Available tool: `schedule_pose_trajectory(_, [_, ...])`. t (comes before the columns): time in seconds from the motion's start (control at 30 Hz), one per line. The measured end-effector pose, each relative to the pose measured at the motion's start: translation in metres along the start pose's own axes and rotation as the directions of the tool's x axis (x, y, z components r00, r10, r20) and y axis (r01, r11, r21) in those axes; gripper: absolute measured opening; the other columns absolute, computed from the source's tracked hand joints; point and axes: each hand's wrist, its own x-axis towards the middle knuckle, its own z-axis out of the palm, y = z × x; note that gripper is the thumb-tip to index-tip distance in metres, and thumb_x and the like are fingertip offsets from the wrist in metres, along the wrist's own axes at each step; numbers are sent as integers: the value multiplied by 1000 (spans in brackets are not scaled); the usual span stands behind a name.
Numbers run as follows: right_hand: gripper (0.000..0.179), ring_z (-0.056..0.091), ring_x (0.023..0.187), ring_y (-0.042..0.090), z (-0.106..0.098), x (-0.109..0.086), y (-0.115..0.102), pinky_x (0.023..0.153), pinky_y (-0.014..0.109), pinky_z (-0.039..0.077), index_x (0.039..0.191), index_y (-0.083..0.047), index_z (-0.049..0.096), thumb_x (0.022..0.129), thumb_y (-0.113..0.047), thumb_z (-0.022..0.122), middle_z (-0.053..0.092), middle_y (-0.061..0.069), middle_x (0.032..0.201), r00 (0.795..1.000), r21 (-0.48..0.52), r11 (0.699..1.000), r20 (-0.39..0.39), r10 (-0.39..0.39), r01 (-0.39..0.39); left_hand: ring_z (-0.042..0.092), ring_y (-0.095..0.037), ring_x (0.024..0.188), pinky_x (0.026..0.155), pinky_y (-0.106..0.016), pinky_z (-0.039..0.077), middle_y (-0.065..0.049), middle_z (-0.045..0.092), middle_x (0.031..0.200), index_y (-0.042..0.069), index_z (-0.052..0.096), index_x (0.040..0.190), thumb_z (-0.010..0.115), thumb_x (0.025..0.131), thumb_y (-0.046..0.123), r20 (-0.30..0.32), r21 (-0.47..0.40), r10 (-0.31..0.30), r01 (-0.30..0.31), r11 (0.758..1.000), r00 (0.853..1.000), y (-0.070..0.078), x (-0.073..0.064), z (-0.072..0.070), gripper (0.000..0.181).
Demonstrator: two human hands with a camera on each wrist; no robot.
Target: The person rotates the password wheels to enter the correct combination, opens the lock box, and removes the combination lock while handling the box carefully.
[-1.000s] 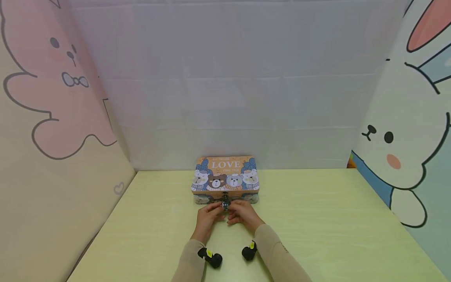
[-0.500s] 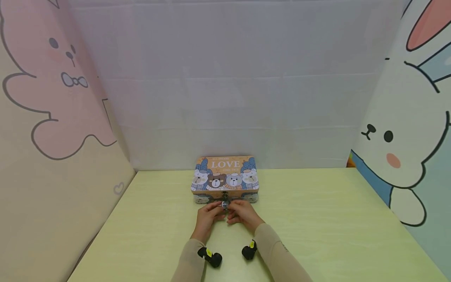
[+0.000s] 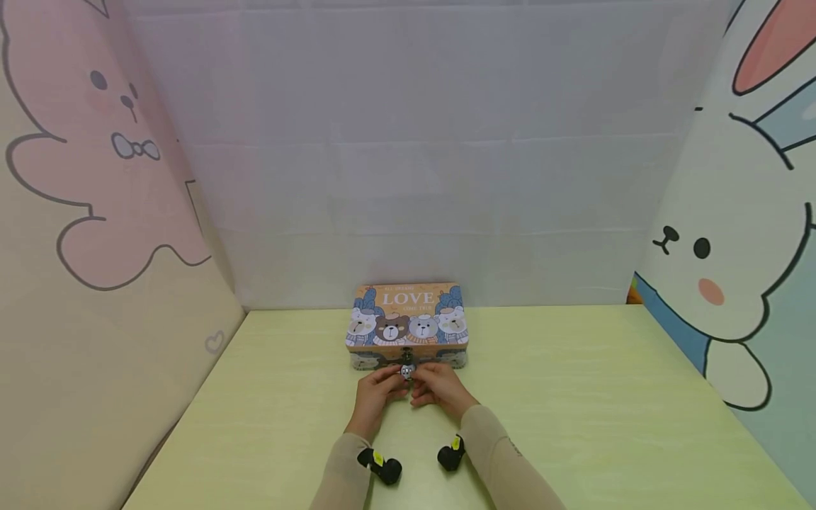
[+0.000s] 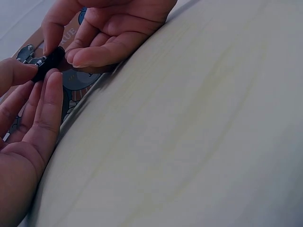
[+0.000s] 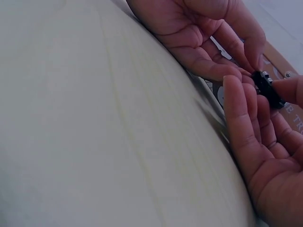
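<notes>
Left grip (image 3: 372, 398) and right grip (image 3: 444, 389) pinch the small black lock (image 4: 50, 64); steady it gently, the tin box (image 3: 408, 316) just beyond.

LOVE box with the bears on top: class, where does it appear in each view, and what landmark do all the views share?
Head: the box sits just below centre, beyond the left hand and right hand.
Left wrist: the box shows partly at upper left, behind both hands.
Right wrist: the box shows partly towards the right edge, behind both hands.
Shared landmark: the small dark-and-silver piece pinched between the hands.
</notes>
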Motion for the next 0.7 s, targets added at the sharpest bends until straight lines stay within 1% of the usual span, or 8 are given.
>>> schedule_pose_trajectory(0.23, [13, 61, 62, 14, -2, 5, 5, 62, 32, 62, 95, 6, 62, 99, -4, 54, 58, 8, 76, 1000, -6, 1000, -14, 5, -5, 69, -14, 78, 71, -27, 61, -10, 70, 101, -18, 60, 121, 65, 92, -3, -2, 2, 26, -26, 1000, 1000, 1, -2, 2, 33])
schedule_pose_trajectory(0.47, [15, 61, 60, 13, 5, -11, -9, 61, 31, 62, 94, 7, 61, 99, -4, 54, 57, 7, 75, 1000, 4, 1000, -9, -17, 17, 69, -14, 77, 70, -27, 61, -8, 70, 97, -17, 61, 119, 64, 92, -5, -10, -2, 23, -23, 1000, 1000, 0, -1, 2, 30])
schedule_pose_trajectory(0.53, [15, 61, 59, 12, 5, -8, -6, 61, 31, 62, 93, 6, 61, 99, -5, 54, 57, 7, 75, 1000, 3, 1000, -13, -13, 14, 69, -14, 77, 70, -27, 61, -7, 70, 97, -17, 61, 119, 64, 92, -4, -7, 3, 25, -25, 1000, 1000, 0, -1, 2, 30])
schedule_pose_trajectory(0.7, [16, 61, 58, 13, -1, 6, 8, 58, 31, 61, 93, 5, 62, 100, -6, 54, 57, 7, 74, 1000, 1, 1000, -19, -2, 2, 69, -13, 79, 71, -27, 61, -7, 70, 97, -17, 61, 121, 65, 93, -3, -1, 7, 19, -19, 1000, 1000, 1, -2, 2, 31])
